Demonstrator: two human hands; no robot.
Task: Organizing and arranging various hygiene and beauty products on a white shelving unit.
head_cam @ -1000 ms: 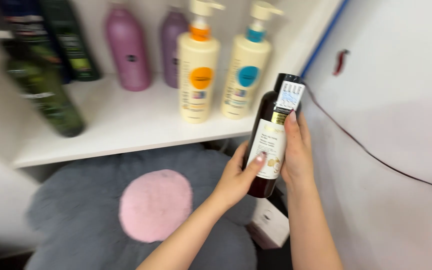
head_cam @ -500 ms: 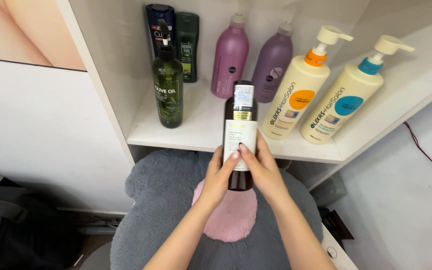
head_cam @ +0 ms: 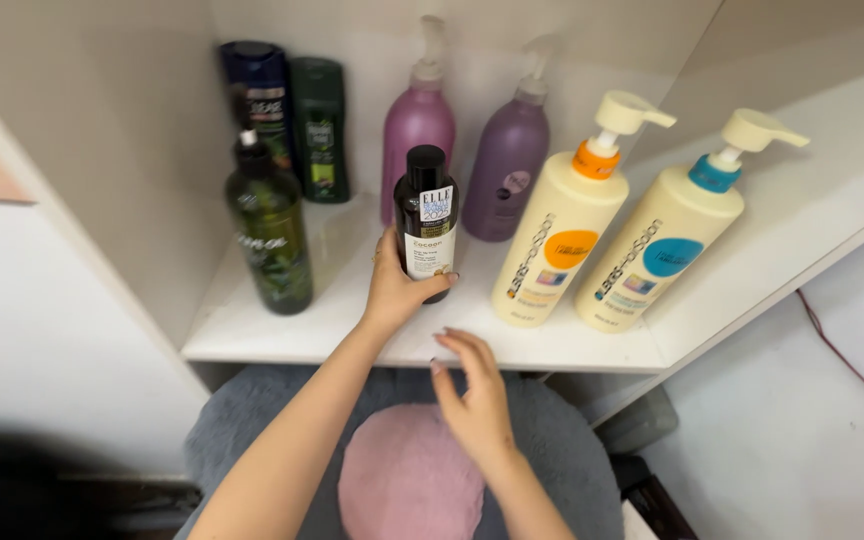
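My left hand [head_cam: 399, 287] is wrapped around the lower part of a dark brown bottle [head_cam: 426, 215] with a black cap and white label, which stands upright on the white shelf [head_cam: 282, 325]. My right hand [head_cam: 472, 390] hovers below the shelf's front edge, fingers spread, holding nothing. The brown bottle stands between a dark green pump bottle [head_cam: 269, 230] on its left and a cream pump bottle with an orange collar [head_cam: 562, 235] on its right.
Behind stand a pink pump bottle [head_cam: 415, 125], a purple pump bottle [head_cam: 512, 160], a dark blue bottle [head_cam: 257, 95] and a green bottle [head_cam: 320, 125]. A cream bottle with a blue collar [head_cam: 667, 240] is far right. A grey and pink fluffy cushion [head_cam: 412, 480] lies below.
The brown bottle went from being held in both hands in front of the shelf to standing on it. My right hand let go and dropped back; the left still grips it.
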